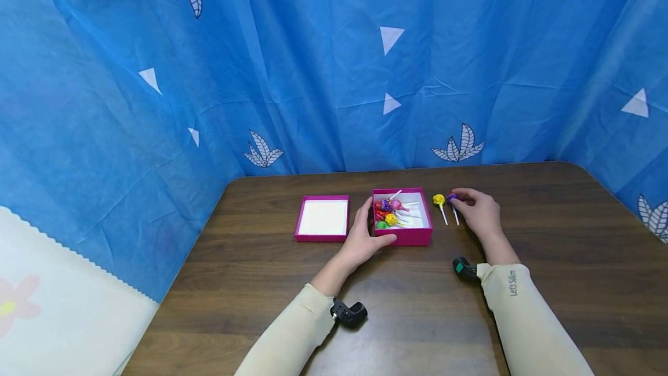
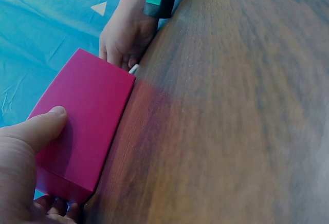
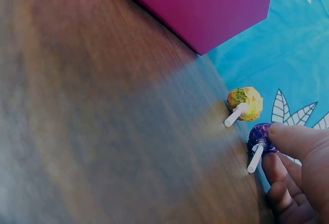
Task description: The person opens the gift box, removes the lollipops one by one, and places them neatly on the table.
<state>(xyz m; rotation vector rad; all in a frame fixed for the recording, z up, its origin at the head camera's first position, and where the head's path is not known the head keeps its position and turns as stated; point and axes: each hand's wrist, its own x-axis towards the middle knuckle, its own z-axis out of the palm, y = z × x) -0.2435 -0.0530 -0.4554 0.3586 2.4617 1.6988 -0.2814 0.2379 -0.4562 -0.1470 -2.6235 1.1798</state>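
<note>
My left hand (image 1: 362, 241) grips the pink box (image 1: 412, 238) at its left front corner, thumb on the front wall and fingers along the left side. Inside the box lie several wrapped lollipops (image 1: 391, 219), red, pink, yellow and green among them, bunched toward the left with white sticks pointing right. To the right of the box, my right hand (image 1: 482, 213) pinches the head of a purple lollipop (image 3: 259, 133) between thumb and fingers, its stick pointing toward me. A yellow lollipop (image 3: 248, 102) lies on the table between the box and the purple one.
The box's lid (image 1: 323, 218), pink-rimmed with a white inside facing up, lies left of the box. Everything stands on a dark wooden table (image 1: 250, 283). A blue patterned curtain (image 1: 313, 74) hangs along the table's far edge.
</note>
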